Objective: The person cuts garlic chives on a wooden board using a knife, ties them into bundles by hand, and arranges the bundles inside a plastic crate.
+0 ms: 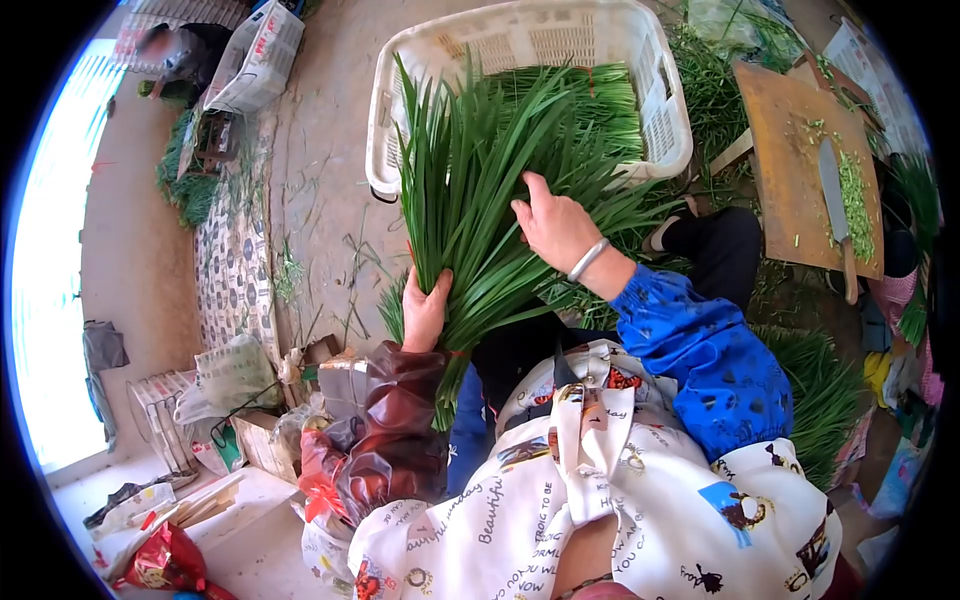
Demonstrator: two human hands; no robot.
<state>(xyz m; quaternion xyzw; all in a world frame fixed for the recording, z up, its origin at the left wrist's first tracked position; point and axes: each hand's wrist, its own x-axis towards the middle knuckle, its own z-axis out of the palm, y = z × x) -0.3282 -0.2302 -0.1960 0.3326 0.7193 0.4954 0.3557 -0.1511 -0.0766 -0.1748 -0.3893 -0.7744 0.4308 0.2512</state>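
A large bunch of long green leaves fans out over my lap and the near edge of a white plastic basket. My left hand is wrapped round the left side of the bunch, near its lower part. My right hand, with a silver bangle at the wrist, is at the right side of the leaves, its index finger and thumb apart and touching or just above them. Inside the basket, more green bundles lie flat, one with a red tie.
At the right, a knife lies on a wooden board beside chopped greens. Loose greens are heaped right of the basket. Another person is at the upper left near a white crate. Boxes and bags stand lower left.
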